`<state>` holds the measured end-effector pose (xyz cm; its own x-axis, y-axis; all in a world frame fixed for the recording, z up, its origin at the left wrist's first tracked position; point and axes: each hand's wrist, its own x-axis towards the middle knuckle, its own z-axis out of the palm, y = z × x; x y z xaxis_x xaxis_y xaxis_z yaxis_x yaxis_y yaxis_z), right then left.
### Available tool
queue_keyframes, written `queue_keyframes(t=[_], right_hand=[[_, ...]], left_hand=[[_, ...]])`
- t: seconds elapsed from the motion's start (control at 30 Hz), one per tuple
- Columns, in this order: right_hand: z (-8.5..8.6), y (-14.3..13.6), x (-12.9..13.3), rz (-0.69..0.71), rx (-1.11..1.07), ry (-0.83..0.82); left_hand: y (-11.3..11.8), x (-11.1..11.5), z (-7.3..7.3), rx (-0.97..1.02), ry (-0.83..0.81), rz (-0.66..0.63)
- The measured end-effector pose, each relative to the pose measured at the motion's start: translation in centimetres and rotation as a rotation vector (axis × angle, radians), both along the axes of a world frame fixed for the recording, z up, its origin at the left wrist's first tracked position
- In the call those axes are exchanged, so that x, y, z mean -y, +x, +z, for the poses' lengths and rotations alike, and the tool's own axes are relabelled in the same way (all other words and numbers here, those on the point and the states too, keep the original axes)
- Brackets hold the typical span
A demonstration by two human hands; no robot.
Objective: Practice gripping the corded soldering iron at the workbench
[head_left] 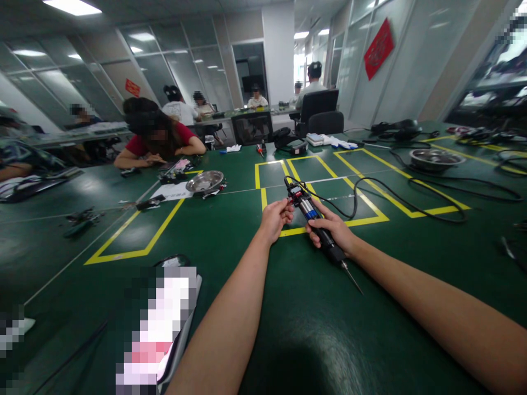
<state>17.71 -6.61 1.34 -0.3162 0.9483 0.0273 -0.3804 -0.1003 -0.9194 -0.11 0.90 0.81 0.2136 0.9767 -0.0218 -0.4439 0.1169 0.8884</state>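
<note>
An electric screwdriver (315,215) with a black body and a blue-and-silver band is held above the green table. My right hand (329,227) wraps round its lower body, and the thin metal bit points down towards me. At the far end, where the black cable (354,200) joins, my left hand (276,220) is closed in a pinch against a small red part of the tool. The fingertips partly hide that red part, so its exact form cannot be made out.
Yellow tape (325,226) outlines areas on the table (313,329). Metal bowls stand at left (205,182) and right (436,159). A phone-like device (181,329) lies near my left forearm. Across the table sits a person in a red top (185,137). Cables run along the right.
</note>
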Motion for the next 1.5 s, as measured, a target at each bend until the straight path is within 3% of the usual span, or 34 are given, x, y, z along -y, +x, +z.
queue_keyframes(t=[1.1,1.5], right_hand=[[0.12,-0.08,0.23,0.013,0.033,0.004],[0.38,-0.06,0.34,0.006,0.036,0.006]], left_hand=[[0.04,-0.22,-0.13,0.045,-0.035,0.068],[-0.05,-0.33,-0.48,0.010,0.003,0.026]])
